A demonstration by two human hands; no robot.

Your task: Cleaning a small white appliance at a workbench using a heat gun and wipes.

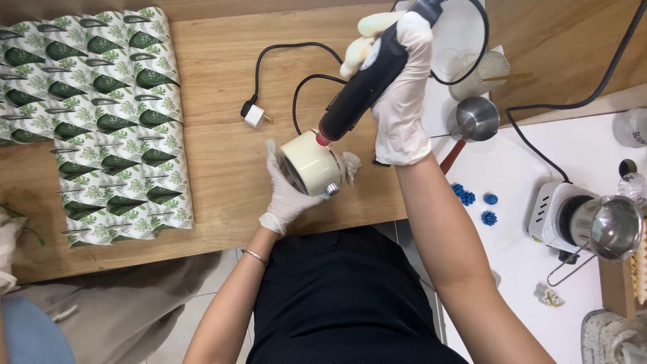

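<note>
Cream-coloured round tin [309, 165] cupped in the gloved left hand [288, 191], just above the front edge of the wooden bench [216, 141]. Tipped on its side, open mouth turned left toward the palm. Fingers curled around the rim from the left and from below, thumb up along the left edge. Small metal knob at the lower right of the tin, clear of the fingertips. Black heat gun [364, 81] clenched in the gloved right hand [402, 101], fingers wrapped fully round the handle. Slanted down and left, red-ringed nozzle touching or all but touching the tin's upper right side. Black cord [296, 67] looping across the bench to a white plug [255, 115] lying near the middle. Row of leaf-printed paper cones [101, 121] spread over the bench's left part. On the white table [512, 269] to the right: small steel pitcher [477, 118], blue flower shapes [465, 195], white hotplate [556, 216] carrying a steel pot [610, 226].
</note>
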